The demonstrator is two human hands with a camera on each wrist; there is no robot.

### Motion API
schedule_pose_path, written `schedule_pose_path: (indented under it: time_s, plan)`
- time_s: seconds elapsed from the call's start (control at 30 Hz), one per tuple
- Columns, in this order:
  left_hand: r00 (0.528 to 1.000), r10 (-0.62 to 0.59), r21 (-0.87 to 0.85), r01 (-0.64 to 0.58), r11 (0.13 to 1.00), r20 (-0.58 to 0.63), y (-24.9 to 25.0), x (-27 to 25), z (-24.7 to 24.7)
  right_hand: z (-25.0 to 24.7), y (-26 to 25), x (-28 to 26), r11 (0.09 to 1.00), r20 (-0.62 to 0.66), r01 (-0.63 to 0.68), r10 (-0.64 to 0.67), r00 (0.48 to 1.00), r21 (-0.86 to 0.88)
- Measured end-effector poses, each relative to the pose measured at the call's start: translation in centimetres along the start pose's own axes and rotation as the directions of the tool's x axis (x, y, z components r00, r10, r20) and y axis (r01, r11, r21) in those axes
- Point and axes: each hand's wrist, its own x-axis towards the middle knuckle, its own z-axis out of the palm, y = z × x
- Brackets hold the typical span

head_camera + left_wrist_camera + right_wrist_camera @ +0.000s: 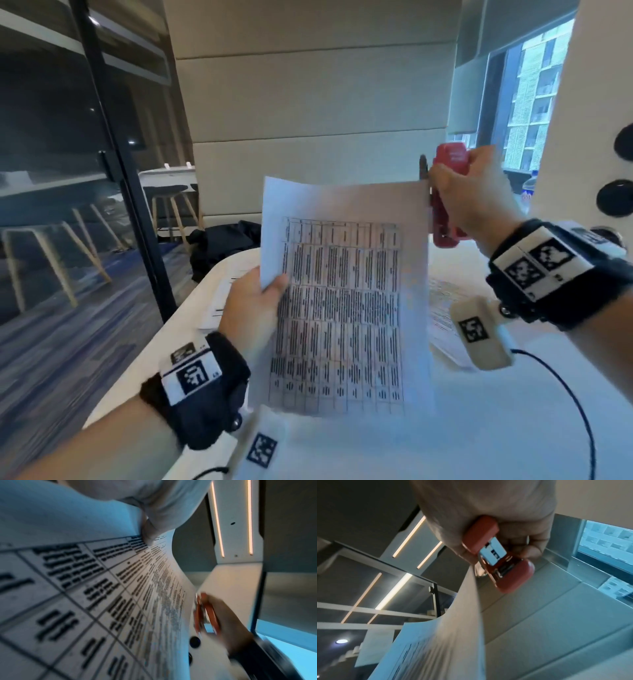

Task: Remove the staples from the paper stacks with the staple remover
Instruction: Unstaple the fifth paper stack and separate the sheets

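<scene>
Paper stack (346,308): printed table on the top sheet, lifted upright above the white desk (479,428), its left edge pinched by my left hand (251,303), thumb on the front, fingers behind
Staple remover (448,192): red, gripped in my right hand (479,195) with fingers curled round it, set against the stack's upper right corner (the staple itself is too small to make out); in the right wrist view its metal inner part shows between the red halves (498,555)
More printed sheets (442,315): lying flat on the desk, to the right behind the raised stack
Further papers (219,301): on the desk behind my left hand
</scene>
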Motion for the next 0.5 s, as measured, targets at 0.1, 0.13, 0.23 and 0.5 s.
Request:
schedule_pose_path:
  time_s: [0.1, 0.13, 0.23, 0.5]
  plan:
    - [0.994, -0.038, 0.09, 0.048, 0.995, -0.106, 0.5, 4.3, -2.7, -0.5, 2.9, -1.5, 0.978, 0.195, -0.078, 0.116, 0.974, -0.194]
    - [0.989, -0.067, 0.134, 0.085, 0.987, -0.132, 0.3, 6.2, -3.7, -0.5, 3.7, -2.4, 0.956, 0.273, -0.049, 0.131, 0.953, -0.288]
    - [0.973, -0.19, 0.293, 0.22, 0.93, -0.128, -0.5, 11.6, -6.3, 0.4, 5.6, -5.0, 0.815, 0.51, 0.17, 0.171, 0.843, -0.554]
    - [0.908, -0.391, 0.692, 0.38, 0.613, -0.151, -3.4, 19.9, -8.4, 3.0, 7.8, -9.9, 0.696, 0.88, 0.544, 0.305, 0.365, -0.468]
